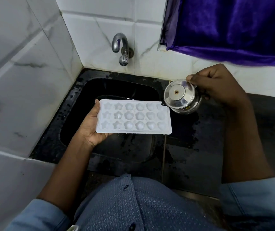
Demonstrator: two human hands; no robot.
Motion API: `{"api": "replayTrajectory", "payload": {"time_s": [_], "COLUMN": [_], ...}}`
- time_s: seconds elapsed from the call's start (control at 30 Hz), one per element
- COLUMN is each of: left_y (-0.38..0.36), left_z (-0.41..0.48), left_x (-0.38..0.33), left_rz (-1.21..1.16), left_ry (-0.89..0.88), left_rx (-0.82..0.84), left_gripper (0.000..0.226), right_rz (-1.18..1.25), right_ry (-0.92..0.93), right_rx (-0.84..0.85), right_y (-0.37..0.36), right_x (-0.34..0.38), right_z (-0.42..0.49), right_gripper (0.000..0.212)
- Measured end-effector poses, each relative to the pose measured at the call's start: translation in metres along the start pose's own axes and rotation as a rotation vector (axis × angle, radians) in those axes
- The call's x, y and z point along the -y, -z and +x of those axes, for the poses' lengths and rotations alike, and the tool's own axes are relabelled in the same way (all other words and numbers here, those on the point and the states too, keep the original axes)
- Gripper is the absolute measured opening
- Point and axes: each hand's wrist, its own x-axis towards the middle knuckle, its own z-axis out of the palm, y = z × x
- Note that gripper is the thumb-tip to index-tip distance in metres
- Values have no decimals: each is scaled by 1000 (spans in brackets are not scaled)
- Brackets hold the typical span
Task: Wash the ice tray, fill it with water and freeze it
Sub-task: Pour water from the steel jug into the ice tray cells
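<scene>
A white plastic ice tray (134, 117) with star, flower and heart moulds lies flat over the black sink (76, 114). My left hand (91, 125) grips its left end from below, thumb on the rim. My right hand (216, 87) holds a small steel-lidded glass jug (181, 97) tilted toward the tray's far right corner, its dark spout touching the rim there. The moulds look wet or filled; I cannot tell how full.
A chrome tap (121, 47) juts from the tiled back wall above the sink, with no water running. Wet black granite counter (191, 147) surrounds the sink. A purple curtain (233, 27) hangs at the upper right. White tiled wall (16, 80) closes the left side.
</scene>
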Motion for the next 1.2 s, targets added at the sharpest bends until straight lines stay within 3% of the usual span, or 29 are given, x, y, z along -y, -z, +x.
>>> {"api": "replayTrajectory", "payload": {"time_s": [0.47,1.2], "left_y": [-21,-29], "left_z": [8,10], "left_x": [23,24], "left_rz": [0,-47], "left_ry": [74,50], "left_rx": [60,49], "left_gripper": [82,75], "right_rz": [138,54], "right_ry": [34,76], "right_rx": [153,261], "right_y": [-63,-97], "right_x": [33,51], "right_z": [21,32], "right_gripper": [60,57]}}
